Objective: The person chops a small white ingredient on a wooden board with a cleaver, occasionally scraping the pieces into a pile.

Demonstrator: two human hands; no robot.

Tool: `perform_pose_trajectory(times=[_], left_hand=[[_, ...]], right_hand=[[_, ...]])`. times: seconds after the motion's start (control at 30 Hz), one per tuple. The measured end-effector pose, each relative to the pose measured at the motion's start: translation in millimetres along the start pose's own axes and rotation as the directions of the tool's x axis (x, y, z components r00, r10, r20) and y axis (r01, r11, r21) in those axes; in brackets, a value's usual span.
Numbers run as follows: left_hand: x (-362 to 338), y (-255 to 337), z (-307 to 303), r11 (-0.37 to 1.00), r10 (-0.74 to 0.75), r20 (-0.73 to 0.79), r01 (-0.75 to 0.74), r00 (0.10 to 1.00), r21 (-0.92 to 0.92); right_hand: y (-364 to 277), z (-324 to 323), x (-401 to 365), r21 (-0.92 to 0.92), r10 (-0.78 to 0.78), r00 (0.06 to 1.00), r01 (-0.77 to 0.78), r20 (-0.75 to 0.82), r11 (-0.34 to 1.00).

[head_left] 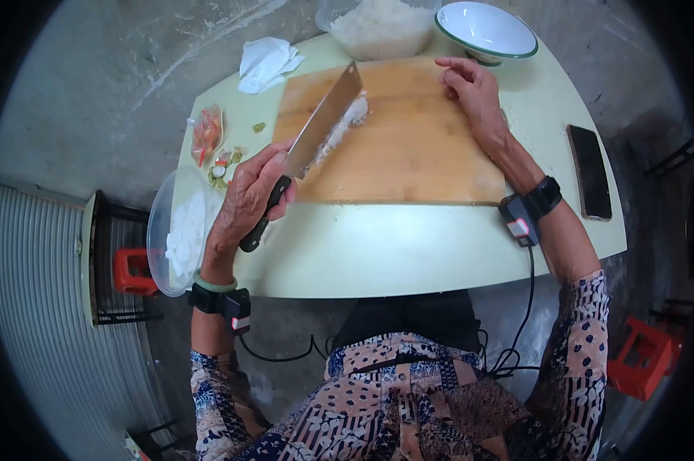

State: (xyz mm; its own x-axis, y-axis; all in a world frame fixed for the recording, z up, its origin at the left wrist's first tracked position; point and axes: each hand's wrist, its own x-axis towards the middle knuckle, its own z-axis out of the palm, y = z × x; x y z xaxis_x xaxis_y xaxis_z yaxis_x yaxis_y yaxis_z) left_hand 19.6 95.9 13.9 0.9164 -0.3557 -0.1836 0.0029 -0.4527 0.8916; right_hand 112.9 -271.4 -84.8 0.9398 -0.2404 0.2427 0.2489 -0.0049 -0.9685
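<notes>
My left hand (256, 184) is wrapped round the black handle of a cleaver (325, 123), whose blade slants up and away over the wooden cutting board (431, 154). Along the blade's right side lies a strip of chopped whitish food (345, 129), partly hidden by the blade. My right hand (470, 91) is over the board's far right corner, index finger stretched out and the other fingers loosely bent, with nothing seen in it.
A clear tub of white shreds (385, 29) and a green-rimmed white bowl (486, 32) stand behind the board. To the left are a crumpled white cloth (267, 64), a small bag (207, 134), vegetable scraps (222, 169) and a plastic container (161, 230). A phone (589, 173) lies right.
</notes>
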Motion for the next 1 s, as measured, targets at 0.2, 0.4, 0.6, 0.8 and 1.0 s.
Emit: perform_pose_trajectory(times=[0.2, 0.4, 0.6, 0.8, 1.0], left_hand=[[18, 1, 18, 0.964, 0.043, -0.209, -0.095, 0.977, -0.248], [21, 7, 32, 0.962, -0.036, -0.185, -0.016, 0.982, -0.271], [30, 4, 44, 0.973, -0.03, -0.199, -0.017, 0.979, -0.232], [31, 6, 57, 0.961, -0.004, -0.273, -0.072, 0.962, -0.268], [33, 14, 51, 0.964, 0.018, -0.217, -0.074, 0.976, -0.255]], right_hand=[[-4, 3, -4, -0.084, -0.001, 1.0, 0.001, 0.007, 0.996], [-8, 3, -7, -0.1, 0.023, 1.0, -0.021, 0.015, 0.995], [-13, 6, -10, -0.127, 0.008, 0.999, -0.003, 0.037, 0.992], [-2, 1, -4, -0.097, -0.01, 0.999, 0.015, 0.048, 0.995], [-10, 4, -7, -0.144, 0.017, 0.999, -0.012, 0.037, 0.99]])
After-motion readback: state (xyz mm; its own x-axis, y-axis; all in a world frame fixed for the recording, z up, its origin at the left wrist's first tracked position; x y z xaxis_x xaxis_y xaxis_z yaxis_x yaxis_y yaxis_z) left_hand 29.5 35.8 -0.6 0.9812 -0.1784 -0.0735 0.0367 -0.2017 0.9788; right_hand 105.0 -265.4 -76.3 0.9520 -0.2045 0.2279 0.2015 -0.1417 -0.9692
